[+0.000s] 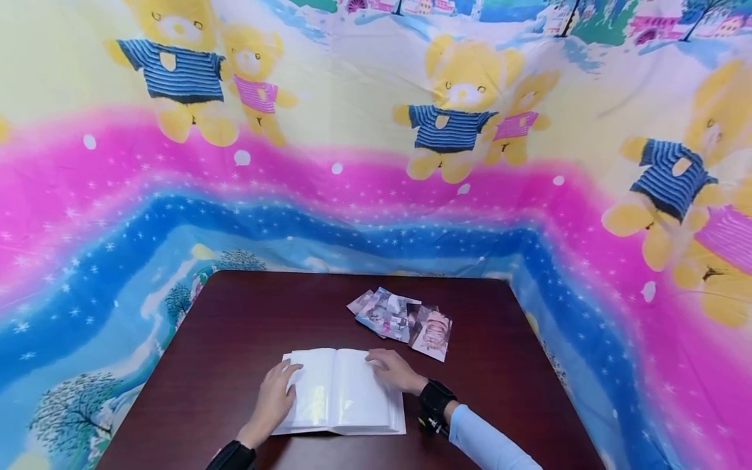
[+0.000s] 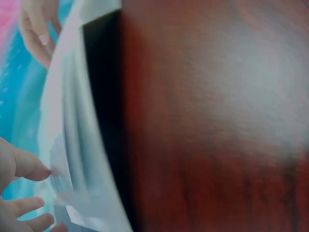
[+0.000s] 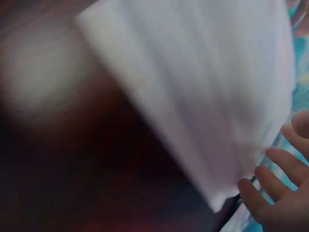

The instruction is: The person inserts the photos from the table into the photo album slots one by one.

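Photos point(image 1: 405, 318) lie fanned on the dark table point(image 1: 235, 326), just beyond and to the right of the open album point(image 1: 337, 391). Nearer them is the right hand point(image 1: 395, 370), fingers flat on the right page; the left hand point(image 1: 275, 398) rests relaxed on the left page. Neither grips anything.

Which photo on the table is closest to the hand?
The photo at the right end of the pile, showing something pink and white. It lies nearest the right hand; the others fan away toward the wall.
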A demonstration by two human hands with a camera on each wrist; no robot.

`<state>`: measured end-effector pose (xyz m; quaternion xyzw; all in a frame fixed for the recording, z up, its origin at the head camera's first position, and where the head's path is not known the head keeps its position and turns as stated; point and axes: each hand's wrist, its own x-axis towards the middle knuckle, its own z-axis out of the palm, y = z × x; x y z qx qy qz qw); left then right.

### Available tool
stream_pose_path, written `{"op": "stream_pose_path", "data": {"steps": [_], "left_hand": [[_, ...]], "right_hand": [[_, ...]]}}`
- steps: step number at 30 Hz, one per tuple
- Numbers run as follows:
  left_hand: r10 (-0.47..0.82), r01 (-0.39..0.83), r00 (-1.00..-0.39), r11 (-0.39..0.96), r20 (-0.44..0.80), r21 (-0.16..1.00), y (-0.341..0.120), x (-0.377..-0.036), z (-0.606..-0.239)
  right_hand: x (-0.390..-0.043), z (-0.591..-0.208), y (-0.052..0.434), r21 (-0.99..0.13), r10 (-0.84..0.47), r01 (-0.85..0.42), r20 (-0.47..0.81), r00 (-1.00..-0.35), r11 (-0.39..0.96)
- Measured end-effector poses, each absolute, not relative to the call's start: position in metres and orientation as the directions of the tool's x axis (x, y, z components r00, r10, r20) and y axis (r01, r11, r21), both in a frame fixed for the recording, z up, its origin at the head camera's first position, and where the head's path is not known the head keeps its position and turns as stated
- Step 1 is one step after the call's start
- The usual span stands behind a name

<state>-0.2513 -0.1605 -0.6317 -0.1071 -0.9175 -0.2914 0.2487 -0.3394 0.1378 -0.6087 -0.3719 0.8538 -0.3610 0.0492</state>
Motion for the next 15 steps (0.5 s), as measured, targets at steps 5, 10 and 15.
{"op": "stream_pose_path", "data": {"steps": [5,10,15], "left_hand": [[0.191,0.392,-0.835,0.864,0.516,0.316,-0.152,-0.248,-0.641],[0.264,0.475,-0.797,0.829,0.543,0.295,-0.132,-0.247,-0.638],[0.359,0.569,-0.762,0.769,0.538,0.292,-0.115,-0.247,-0.634]], "right_hand": [[-0.338,-0.617,0.146,-0.633,-0.679,-0.567,0.088,-0.729,0.527],[-0.343,-0.617,0.15,-0.719,-0.611,-0.492,0.118,-0.783,0.491],[-0.355,-0.619,0.154,-0.872,-0.398,-0.302,0.139,-0.907,0.384]]}}
